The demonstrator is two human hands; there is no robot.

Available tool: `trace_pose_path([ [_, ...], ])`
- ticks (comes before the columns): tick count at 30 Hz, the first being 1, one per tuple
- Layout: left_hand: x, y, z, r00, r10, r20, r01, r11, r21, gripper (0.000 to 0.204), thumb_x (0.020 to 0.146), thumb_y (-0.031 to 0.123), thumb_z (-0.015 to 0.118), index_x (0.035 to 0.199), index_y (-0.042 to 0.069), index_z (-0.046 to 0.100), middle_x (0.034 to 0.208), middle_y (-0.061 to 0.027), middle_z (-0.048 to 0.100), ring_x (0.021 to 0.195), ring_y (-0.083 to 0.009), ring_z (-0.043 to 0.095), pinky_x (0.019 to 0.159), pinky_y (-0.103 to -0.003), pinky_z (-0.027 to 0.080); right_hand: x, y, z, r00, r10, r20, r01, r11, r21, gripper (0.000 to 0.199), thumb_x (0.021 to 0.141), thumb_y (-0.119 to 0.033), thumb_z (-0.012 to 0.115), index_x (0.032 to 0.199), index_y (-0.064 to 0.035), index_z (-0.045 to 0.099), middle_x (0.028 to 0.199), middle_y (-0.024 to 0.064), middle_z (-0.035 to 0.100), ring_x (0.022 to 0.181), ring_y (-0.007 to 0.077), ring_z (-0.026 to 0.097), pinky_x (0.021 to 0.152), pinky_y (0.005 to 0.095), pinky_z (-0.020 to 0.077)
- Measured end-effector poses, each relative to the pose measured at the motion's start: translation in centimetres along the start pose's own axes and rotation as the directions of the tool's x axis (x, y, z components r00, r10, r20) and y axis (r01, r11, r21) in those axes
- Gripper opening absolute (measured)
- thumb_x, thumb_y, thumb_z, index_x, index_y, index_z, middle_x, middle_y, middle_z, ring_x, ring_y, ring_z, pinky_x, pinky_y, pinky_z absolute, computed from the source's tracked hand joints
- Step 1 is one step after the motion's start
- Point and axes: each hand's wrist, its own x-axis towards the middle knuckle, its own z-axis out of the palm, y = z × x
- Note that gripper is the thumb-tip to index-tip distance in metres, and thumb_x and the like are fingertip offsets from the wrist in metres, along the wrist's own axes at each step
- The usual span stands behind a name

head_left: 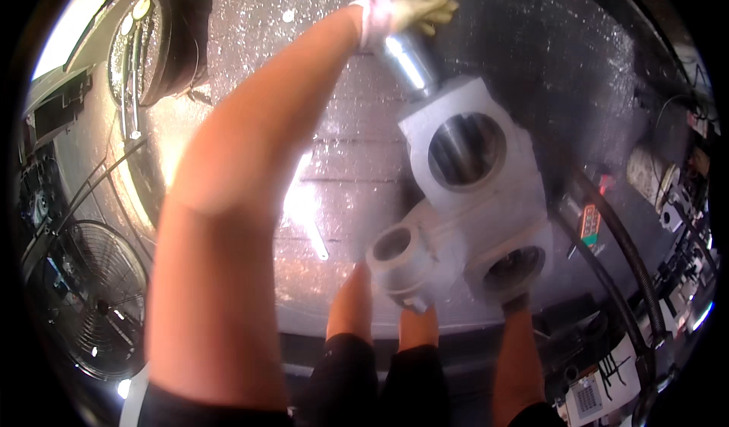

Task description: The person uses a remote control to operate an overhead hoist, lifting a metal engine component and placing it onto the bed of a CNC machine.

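Note:
A large grey metal casting (pixel 486 207) with round bores stands in front of me, slightly blurred. A shiny steel cylinder (pixel 410 62) sticks out of its far end. My left hand (pixel 410 13), in a pale yellowish glove with a pinkish cuff, is bent over the cylinder's far end, fingers pointing right and partly curled against it. On the near side, a smaller round boss with an open bore (pixel 393 245) juts out to the left. My right forearm (pixel 520 366) reaches up to the casting's near right bore; the casting hides that hand and its fingers.
Beneath lies a wet, glittering dark metal surface (pixel 342 153). A round fan (pixel 95 298) stands at left, below a drum-like container (pixel 156 55). Dark hoses (pixel 626 248) curve along the right, near an orange and green handheld controller (pixel 589 222). My legs are at the near edge.

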Motion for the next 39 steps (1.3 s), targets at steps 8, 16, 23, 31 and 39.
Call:
trace_pose_path([
  [8,-2.8,3.0,-6.6,0.978,-0.114,-0.176,0.087,0.984,-0.156,0.075,0.107,0.066,0.038,0.147,0.005,0.055,0.146,-0.0090,0.061,0.133,-0.0239,0.057,0.112,-0.045,0.043,1.8,0.4,-3.2,0.981,-0.156,-0.118,0.156,0.988,-0.009,0.058,0.081,-0.050,0.072,0.128,-0.0182,0.061,0.125,0.0121,0.063,0.110,0.0379,0.061,0.102,0.0686,0.0418],
  [16,-0.3,-4.4,-1.5,0.993,-0.048,-0.108,0.053,0.998,0.044,0.076,0.105,0.070,0.031,0.152,0.015,0.054,0.150,-0.0083,0.059,0.141,-0.0338,0.050,0.114,-0.057,0.047,2.5,-0.4,-2.5,0.977,-0.084,-0.196,0.085,0.996,-0.005,0.063,0.085,-0.057,0.066,0.136,-0.0199,0.059,0.139,0.0107,0.057,0.127,0.0388,0.054,0.105,0.0710,0.0398],
  [23,-1.7,-1.9,-0.1,0.930,-0.347,-0.122,0.321,0.928,-0.189,0.051,0.100,0.058,0.061,0.090,0.012,0.081,0.077,-0.0030,0.072,0.072,-0.0143,0.063,0.068,-0.030,0.051,-1.4,-0.6,2.5,0.996,0.091,0.024,-0.095,0.960,0.263,0.075,0.091,-0.056,0.060,0.153,-0.0178,0.044,0.153,0.0136,0.049,0.140,0.0404,0.045,0.114,0.0725,0.0344],
  [31,-1.3,-1.4,0.5,0.944,-0.281,-0.172,0.251,0.952,-0.176,0.052,0.099,0.059,0.064,0.090,0.010,0.080,0.076,-0.0042,0.072,0.064,-0.0150,0.063,0.061,-0.032,0.050,-4.1,-1.4,7.8,0.961,0.145,0.236,-0.162,0.985,0.054,0.054,0.109,-0.053,0.039,0.149,-0.0178,0.049,0.152,0.0075,0.051,0.139,0.0329,0.047,0.115,0.0603,0.0380],
  [39,-0.6,-1.4,0.8,0.936,-0.258,-0.239,0.242,0.966,-0.095,0.046,0.098,0.053,0.065,0.089,0.010,0.078,0.076,-0.0046,0.072,0.061,-0.0158,0.063,0.056,-0.032,0.050,-4.2,-0.9,6.5,1.000,-0.018,-0.020,0.014,0.982,-0.186,0.055,0.107,-0.055,0.047,0.148,-0.0191,0.050,0.143,0.0064,0.057,0.126,0.0285,0.056,0.111,0.0513,0.0432],
])
